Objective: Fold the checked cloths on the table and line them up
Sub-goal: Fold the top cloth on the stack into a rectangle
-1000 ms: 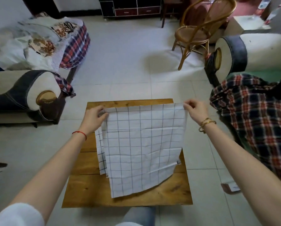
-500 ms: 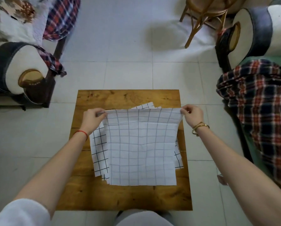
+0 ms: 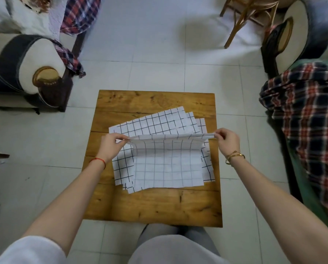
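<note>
The top checked cloth (image 3: 168,166) has come down lower onto the pile of cloths (image 3: 155,121); how many lie under it I cannot tell; two hands, left hand (image 3: 109,147) and right hand (image 3: 227,142), pinch its far corners with their fingers; its held edge runs left to right; wooden table (image 3: 155,204), white tiled floor (image 3: 155,54).

One table (image 3: 155,204) — two hands (image 3: 109,147) — several checked cloths (image 3: 168,168), count unclear.
</note>
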Demonstrator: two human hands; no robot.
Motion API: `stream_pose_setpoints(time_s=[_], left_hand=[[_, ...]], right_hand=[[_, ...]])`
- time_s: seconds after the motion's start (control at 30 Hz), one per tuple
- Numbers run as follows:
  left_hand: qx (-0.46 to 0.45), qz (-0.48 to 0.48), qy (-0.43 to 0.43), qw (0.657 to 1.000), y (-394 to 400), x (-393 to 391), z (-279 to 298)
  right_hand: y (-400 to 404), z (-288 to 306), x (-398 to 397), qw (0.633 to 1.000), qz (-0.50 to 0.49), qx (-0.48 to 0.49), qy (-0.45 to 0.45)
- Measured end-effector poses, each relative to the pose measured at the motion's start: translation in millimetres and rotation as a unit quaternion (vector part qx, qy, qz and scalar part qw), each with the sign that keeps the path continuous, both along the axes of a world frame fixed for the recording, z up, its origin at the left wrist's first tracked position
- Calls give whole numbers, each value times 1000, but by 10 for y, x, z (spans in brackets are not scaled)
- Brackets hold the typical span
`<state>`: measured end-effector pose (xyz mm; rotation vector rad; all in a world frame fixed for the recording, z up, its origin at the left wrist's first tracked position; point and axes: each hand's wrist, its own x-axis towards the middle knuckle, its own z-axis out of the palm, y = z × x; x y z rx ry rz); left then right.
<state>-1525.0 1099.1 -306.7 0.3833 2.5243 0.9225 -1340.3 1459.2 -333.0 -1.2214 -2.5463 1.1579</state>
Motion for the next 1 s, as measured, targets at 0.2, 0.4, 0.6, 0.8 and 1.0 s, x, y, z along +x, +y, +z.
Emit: stream_pose_setpoints(time_s=[0.2,0.4,0.6,0.8,1.0], left_hand=[[-32,-39,-22,999,-316,571,-193],[-78,-19,-58,995,-407,1012,-646],[-100,-17,-105,989,-412,1184,-1090],[-151,-21,-62,986,-301,1001,-1332],[-124,-125,51,983,41,599,-1489]], right_hand=[[-250,-166,602,997,65,-18,-45],[-451,-569,965,989,97,-41,-101],[-601,-925,1026,981,113,-52,-149],[-765,-1108,740,976,133,-6,-175],[-1278,-1250,-152,951,274,63,-130]])
